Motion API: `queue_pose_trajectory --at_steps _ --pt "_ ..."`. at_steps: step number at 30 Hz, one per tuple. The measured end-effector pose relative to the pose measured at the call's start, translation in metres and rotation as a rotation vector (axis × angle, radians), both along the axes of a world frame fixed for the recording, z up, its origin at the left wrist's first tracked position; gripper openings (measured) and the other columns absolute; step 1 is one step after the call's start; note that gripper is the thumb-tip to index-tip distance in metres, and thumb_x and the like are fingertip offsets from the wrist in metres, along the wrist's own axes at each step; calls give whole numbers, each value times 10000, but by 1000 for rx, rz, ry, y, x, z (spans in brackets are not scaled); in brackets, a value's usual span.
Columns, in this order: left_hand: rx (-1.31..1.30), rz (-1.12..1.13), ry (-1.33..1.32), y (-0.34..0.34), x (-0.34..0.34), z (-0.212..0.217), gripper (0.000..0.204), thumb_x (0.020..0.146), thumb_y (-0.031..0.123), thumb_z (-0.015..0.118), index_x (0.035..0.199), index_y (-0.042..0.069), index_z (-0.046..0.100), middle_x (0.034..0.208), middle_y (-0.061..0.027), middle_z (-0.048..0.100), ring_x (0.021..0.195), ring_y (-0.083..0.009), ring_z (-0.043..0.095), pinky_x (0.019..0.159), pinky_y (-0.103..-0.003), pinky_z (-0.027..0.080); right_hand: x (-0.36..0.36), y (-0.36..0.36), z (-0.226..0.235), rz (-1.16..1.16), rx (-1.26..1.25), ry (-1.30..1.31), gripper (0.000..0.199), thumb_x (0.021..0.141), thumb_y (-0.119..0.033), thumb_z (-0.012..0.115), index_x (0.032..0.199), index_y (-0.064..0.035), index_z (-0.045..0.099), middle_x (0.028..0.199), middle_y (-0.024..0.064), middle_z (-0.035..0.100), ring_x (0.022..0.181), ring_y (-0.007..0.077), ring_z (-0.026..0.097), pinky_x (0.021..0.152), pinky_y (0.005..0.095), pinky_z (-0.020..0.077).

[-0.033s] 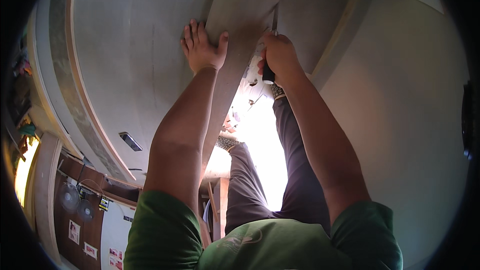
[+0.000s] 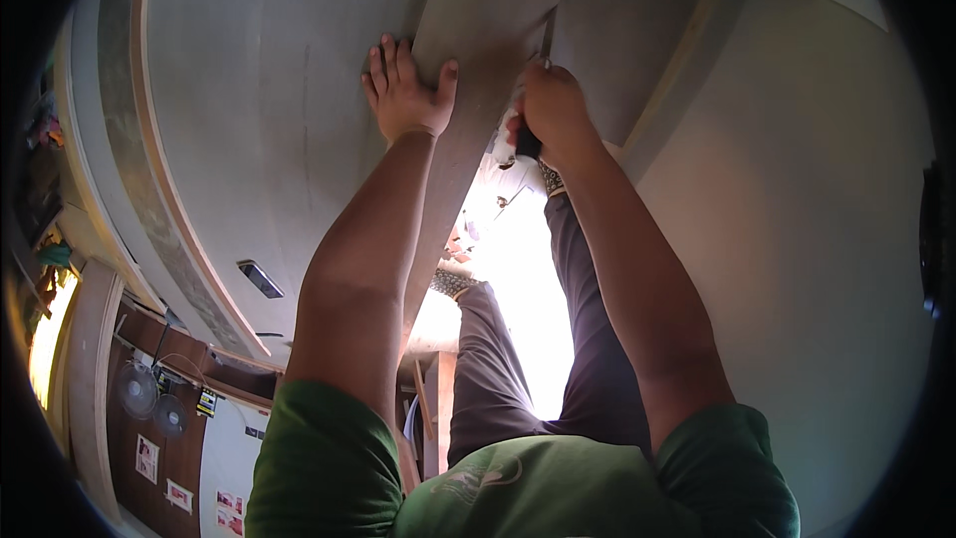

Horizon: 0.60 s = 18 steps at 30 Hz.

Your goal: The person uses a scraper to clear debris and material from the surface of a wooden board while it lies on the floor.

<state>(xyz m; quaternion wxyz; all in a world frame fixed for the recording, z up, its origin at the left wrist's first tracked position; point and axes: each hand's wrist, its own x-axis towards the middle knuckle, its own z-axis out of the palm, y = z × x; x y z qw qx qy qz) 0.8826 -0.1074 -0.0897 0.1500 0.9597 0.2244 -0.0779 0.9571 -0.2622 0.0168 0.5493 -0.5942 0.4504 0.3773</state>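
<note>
wide pale-grey panelling (image 2: 249,100) adjoins a long, flat grey-brown board (image 2: 483,40); the left hand (image 2: 409,102) lies open across their border, likely bracing, while the right hand (image 2: 558,110) grips a black-handled, slim-shafted metal tool (image 2: 528,143) by the board's right edge, presumably for control.

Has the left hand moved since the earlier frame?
No; the left hand shows no visible shift either way against the long board.
</note>
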Motion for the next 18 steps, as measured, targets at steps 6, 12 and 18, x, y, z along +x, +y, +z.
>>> queue_pose_trajectory --at_steps 6,12,18 --pt "-35 8 -2 0 0 -3 800 847 628 542 1432 95 426 1578 -92 309 1482 -289 207 1203 -507 135 -2 -5 0 55 25 12 263 958 -269 459 1055 -26 490 700 105 501 471 223 525 408 387 460" --pt "-49 -8 -6 -5 6 -1 805 845 627 543 1432 90 424 1576 -94 311 1483 -292 203 1203 -508 133 -22 -5 -30 -25 54 137 281 956 -278 469 1076 -24 473 697 89 497 457 210 515 409 383 466" --pt "-43 6 0 2 1 0 810 845 630 544 1434 87 425 1579 -92 304 1483 -291 202 1205 -506 129 -34 7 24 42 64 47 253 958 -249 454 1058 -17 458 715 91 493 512 203 526 446 392 474"
